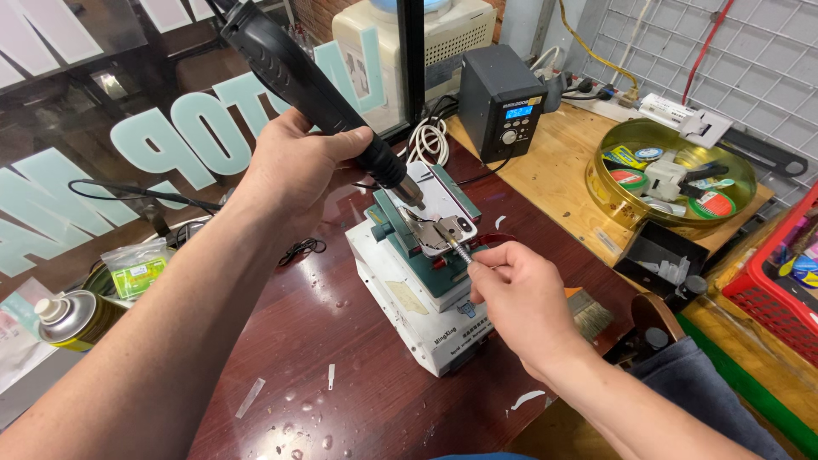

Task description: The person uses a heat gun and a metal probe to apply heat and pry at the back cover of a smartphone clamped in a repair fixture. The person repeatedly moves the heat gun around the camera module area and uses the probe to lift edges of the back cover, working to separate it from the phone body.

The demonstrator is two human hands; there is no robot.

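The left hand (294,166) has its grip closed around the black hot-air gun (298,77), nozzle aimed down at the white phone (439,209) clamped in a green fixture (426,264) on a white box, mid-worktop (281,341). The right hand (515,294) pinches a thin metal tool (463,253) whose tip touches the phone's edge. A brush (590,311) lies just beside that hand

The dark red table (341,358) is wet with drops; on it stand a white machine (417,315), a spray can (68,319) and a brush (590,313)
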